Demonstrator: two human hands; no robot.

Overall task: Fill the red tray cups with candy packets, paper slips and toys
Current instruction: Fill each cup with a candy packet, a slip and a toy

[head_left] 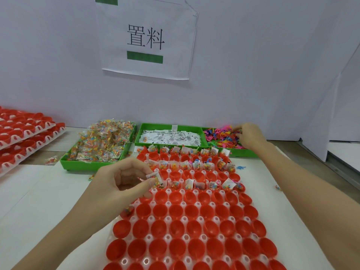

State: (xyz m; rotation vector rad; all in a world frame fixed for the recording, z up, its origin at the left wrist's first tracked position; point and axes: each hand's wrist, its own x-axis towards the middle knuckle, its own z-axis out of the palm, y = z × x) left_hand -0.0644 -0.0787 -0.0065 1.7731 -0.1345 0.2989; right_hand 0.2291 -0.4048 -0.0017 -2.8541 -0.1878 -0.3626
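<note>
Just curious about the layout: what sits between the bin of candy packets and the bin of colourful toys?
In the head view, a green bin of white paper slips sits between the candy packet bin and the toy bin.

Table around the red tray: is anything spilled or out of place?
Yes. One candy packet lies on the table left of the candy bin, and a blue toy lies loose beside the red tray.

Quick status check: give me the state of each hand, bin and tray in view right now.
Left hand: pinching a packet over the tray's left edge.
Right hand: reaching into the toy bin.
Candy bin: heaped full.
Slip bin: partly full.
Tray: far rows partly filled, near rows empty.
Spare trays: stacked, empty.
</note>
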